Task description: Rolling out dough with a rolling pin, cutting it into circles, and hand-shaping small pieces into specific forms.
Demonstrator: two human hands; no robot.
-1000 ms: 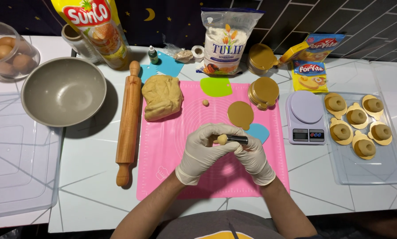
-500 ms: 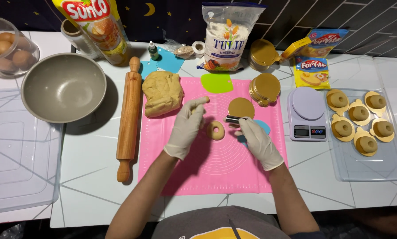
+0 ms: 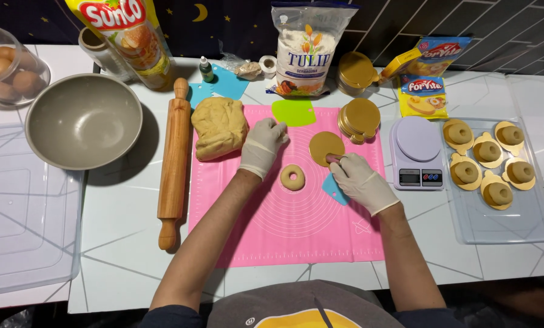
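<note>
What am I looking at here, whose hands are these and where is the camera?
No machine: a person in white gloves, filmed by a head-worn camera looking down. On the pink silicone mat lies a ring-shaped dough piece. The left hand reaches toward the big dough lump. The right hand has a small dark tool in its grip, by a round gold board. Around: a wooden rolling pin, grey bowl, kitchen scale, and a clear tray of finished pieces.
</note>
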